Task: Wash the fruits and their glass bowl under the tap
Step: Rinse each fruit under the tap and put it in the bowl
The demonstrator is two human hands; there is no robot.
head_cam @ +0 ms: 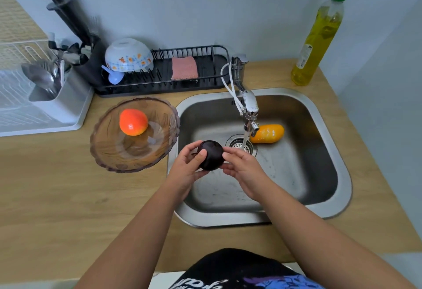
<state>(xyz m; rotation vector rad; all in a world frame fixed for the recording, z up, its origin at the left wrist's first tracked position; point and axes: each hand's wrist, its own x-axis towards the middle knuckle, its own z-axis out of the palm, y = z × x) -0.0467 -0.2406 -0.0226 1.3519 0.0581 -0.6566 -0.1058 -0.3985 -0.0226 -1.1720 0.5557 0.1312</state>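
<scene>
- Left hand — fingers and thumb curled round the left side of a dark round fruit, held over the front-left part of the sink.
- Right hand — fingertips pinching the same dark fruit from its right side; the fruit sits between both hands, just left of the water stream.
- Tap — running, with water falling onto the drain.
- Yellow-orange fruit — lying on the sink floor, just right of the drain, behind the tap's spout.
- Glass bowl — amber-tinted, on the wooden desk to the left of the sink, its rim reaching the sink's edge.
- Red-orange fruit — resting inside the glass bowl, toward its back.
- Dish rack — black, behind bowl and sink, holding an upturned patterned bowl and a pink sponge.
- Cutlery holder — left of the rack, spoons standing in it.
- Soap bottle — yellow liquid, green pump, at the desk's back right.
</scene>
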